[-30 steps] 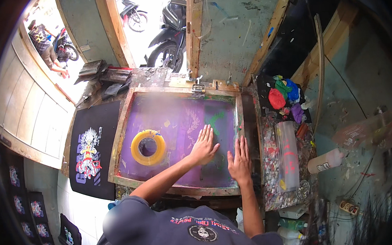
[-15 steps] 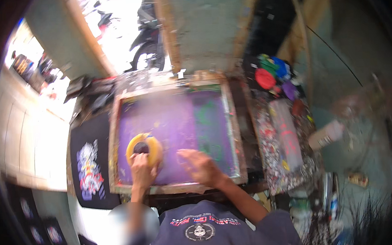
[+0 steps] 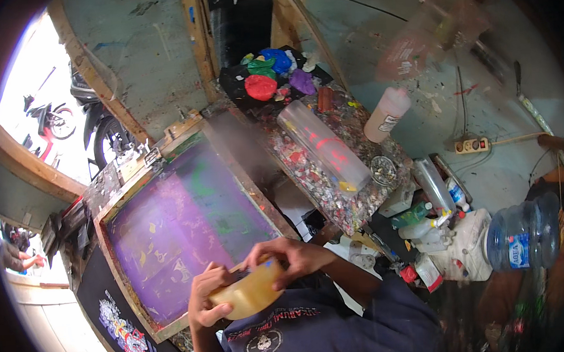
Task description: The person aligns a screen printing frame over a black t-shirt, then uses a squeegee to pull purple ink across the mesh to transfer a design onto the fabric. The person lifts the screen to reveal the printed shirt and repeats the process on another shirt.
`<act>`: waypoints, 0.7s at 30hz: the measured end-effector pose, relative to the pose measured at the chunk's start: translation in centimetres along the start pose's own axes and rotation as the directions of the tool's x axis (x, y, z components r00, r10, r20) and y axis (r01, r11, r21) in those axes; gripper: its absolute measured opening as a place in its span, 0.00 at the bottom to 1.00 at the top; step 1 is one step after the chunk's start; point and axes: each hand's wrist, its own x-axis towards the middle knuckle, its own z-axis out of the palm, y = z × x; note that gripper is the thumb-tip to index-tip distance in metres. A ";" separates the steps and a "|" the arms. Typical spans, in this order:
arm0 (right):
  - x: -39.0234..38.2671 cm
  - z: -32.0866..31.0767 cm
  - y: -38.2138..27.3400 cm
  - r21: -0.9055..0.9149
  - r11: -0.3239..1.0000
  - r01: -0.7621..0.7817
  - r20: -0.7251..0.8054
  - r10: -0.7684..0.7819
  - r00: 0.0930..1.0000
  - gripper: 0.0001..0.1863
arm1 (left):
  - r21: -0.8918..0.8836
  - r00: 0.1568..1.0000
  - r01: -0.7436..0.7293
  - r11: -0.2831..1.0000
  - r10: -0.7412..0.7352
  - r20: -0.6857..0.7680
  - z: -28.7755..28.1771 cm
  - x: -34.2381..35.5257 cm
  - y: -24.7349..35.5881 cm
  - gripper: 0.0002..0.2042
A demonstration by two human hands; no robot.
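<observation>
A wide roll of yellowish packing tape is held close in front of my chest, tilted on its side. My left hand is closed round its left end, the thumb pressed on the outer face. At the other end my right hand grips the roll with bent fingers, some hidden behind it. Beyond the hands lies a wooden-framed printing screen with purple mesh and a green-stained strip along its right. Left of the screen is a black fabric piece with a colourful print.
On the paint-spattered side table are a clear plastic cylinder, a pale bottle and coloured bundles. A large blue water jug and a white jerrycan stand at the right. A power strip lies by the wall.
The view has swung to the right. The tape roll has been lifted off the screen mesh toward my chest. My right hand, empty before, now grips it along with the left.
</observation>
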 end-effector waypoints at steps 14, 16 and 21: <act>-16.5 -4.7 -8.3 -0.490 0.828 -0.272 -0.872 -0.464 0.158 0.27 | 0.655 0.807 0.582 0.482 -0.244 -0.538 3.5 -10.4 -5.2 0.43; -13.6 -9.2 -9.3 -0.588 0.661 -0.467 -0.792 -0.587 0.166 0.27 | 0.683 0.786 0.610 0.402 -0.192 -0.588 3.7 -12.2 -5.0 0.43; -5.5 -27.0 -9.3 -0.615 0.359 -0.702 -0.646 -0.741 0.186 0.38 | 0.711 0.762 0.624 0.325 -0.048 -0.646 4.1 -15.7 -7.0 0.42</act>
